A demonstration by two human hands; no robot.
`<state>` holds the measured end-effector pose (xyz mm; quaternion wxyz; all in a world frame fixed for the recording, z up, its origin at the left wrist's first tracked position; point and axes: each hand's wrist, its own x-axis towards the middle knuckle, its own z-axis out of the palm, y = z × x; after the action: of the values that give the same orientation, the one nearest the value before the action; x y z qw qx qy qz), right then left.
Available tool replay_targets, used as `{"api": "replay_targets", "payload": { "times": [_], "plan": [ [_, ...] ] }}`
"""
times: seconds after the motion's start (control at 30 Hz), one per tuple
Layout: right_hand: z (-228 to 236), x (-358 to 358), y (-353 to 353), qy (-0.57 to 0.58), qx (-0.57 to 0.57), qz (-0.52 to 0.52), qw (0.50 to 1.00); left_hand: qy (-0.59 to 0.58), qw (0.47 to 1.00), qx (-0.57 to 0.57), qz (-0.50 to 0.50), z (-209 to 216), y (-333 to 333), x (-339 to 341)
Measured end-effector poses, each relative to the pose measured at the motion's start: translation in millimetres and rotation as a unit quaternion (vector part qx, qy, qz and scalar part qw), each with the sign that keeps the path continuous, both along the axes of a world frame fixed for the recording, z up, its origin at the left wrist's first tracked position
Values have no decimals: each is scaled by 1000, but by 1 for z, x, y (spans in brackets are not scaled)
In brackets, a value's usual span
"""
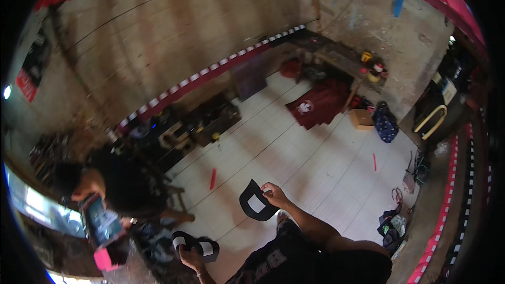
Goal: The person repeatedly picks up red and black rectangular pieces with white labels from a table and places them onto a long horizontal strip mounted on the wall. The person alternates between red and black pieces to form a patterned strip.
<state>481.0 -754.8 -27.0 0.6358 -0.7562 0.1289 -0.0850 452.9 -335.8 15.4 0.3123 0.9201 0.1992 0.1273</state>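
Note:
My right hand is closed on the edge of a flat black curved piece. A white rectangle sits in the middle of that piece, which looks like a slipper upper. Lower and to the left, my left hand grips black pieces of a similar look, also with white patches. They overlap, and my fingers hide part of them. The two hands are apart, both held above the pale floor.
At the left a person in dark clothes bends over a framed panel. A wooden stool stands beside them. Farther off are a dark red cloth, a cardboard box, a dark patterned bag and a bench. Bags lie along the right wall.

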Motion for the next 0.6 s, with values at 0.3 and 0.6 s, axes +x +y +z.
{"api": "replay_targets", "payload": {
  "times": [0.3, 0.6],
  "plan": [
    [30, 10, -274, 137, -12, -107, 985, -66, 981, -93, -157, 65, -291, 195],
    [-47, 40, -422, 234, -231, -300, 895, 5, 931, -213, -298, 38, -515, 359]
  ]
}}
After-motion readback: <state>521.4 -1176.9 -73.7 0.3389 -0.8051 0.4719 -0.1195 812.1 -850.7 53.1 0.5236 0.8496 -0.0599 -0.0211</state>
